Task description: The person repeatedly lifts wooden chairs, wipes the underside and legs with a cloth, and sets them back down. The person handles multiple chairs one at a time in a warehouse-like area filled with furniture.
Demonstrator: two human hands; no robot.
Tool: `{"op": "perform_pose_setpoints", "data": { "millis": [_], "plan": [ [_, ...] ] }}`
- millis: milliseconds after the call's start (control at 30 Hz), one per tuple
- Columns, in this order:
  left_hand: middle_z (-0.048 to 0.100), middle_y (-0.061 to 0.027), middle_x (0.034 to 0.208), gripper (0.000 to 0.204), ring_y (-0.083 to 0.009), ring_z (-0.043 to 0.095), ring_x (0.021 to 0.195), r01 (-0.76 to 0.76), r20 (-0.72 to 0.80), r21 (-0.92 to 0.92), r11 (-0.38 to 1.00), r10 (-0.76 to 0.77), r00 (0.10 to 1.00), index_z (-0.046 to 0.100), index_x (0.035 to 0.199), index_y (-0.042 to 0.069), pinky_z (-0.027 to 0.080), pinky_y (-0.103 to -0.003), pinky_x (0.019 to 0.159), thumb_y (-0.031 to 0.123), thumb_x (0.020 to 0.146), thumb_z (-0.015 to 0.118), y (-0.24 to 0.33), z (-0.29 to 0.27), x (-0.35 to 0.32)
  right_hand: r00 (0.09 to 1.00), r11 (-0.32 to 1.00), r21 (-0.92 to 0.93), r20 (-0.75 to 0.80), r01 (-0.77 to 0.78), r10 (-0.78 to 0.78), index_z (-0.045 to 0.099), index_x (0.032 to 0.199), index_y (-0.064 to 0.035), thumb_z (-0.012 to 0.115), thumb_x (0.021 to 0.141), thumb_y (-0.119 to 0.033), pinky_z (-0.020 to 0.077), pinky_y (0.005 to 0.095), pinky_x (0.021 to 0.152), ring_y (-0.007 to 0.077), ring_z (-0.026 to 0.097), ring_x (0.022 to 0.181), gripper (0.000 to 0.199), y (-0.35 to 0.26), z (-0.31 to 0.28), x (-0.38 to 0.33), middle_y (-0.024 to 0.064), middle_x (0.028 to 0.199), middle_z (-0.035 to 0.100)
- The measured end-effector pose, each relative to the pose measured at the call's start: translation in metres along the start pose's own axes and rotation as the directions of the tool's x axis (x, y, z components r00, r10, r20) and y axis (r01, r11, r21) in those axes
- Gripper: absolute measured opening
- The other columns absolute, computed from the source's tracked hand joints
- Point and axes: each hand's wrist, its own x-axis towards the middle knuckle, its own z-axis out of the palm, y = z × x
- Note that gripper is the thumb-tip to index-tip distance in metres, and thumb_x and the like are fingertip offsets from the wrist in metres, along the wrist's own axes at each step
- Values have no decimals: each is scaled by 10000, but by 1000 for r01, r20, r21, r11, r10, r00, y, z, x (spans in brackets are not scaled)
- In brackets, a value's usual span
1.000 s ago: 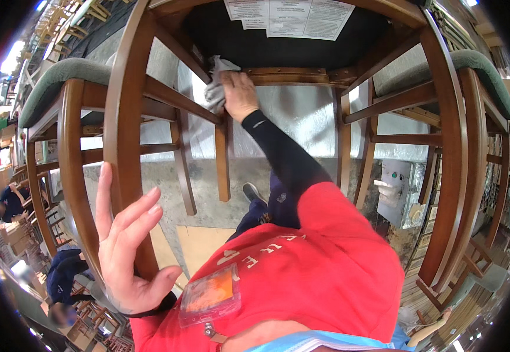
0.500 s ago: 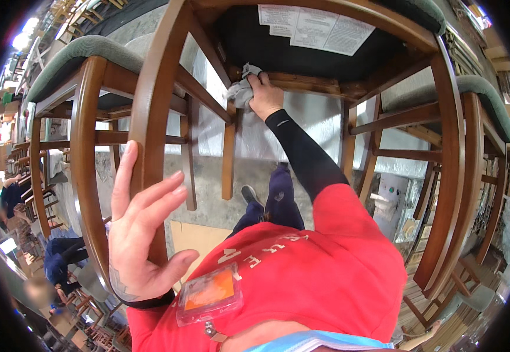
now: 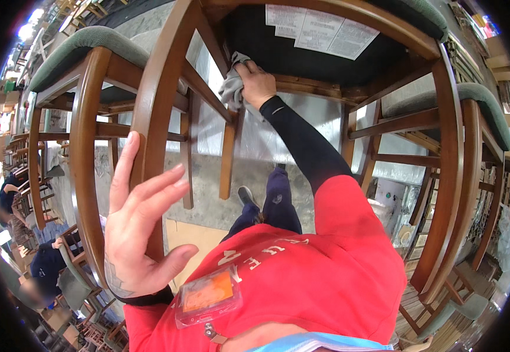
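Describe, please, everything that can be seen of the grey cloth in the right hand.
The grey cloth looks like soft, thin fabric, plain in colour and bunched into loose, uneven folds. The person's right hand grips it and hides part of it; most of what shows lies to the left of the fingers. It is at an inner corner of the brown wooden chair frame, beside the black seat underside, and appears to touch the wood.

White labels (image 3: 325,32) on the black underside (image 3: 255,35) of the chair (image 3: 160,88) carry small print, too fine to read. Pale letters (image 3: 254,263) cross the red shirt (image 3: 337,258), and a small white mark (image 3: 277,110) sits on the black sleeve (image 3: 308,141).
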Motion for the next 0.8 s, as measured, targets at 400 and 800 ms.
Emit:
{"op": "perform_pose_setpoints", "data": {
  "millis": [400, 800],
  "plan": [
    [680, -227, 1233, 567, -520, 329, 1450, -17, 17, 23, 1000, 16, 1000, 678, 1187, -12, 355, -553, 1135, 272, 712, 798, -1, -1, 1, 987, 993, -69, 123, -94, 102, 608, 1151, -178, 584, 849, -170, 571, 496, 716, 367, 703, 856, 303, 6, -10, 0, 132, 1210, 641],
    [671, -207, 1257, 579, -494, 304, 1470, -42, 11, 42, 998, 42, 999, 676, 1208, -5, 313, -539, 1162, 364, 768, 755, -3, 1, 2, 808, 836, -84, -324, -543, 492, 614, 1318, -202, 731, 713, -132, 512, 434, 1010, 352, 582, 1227, 621, 66, -30, -92, 145, 1410, 513]
  ]
}}
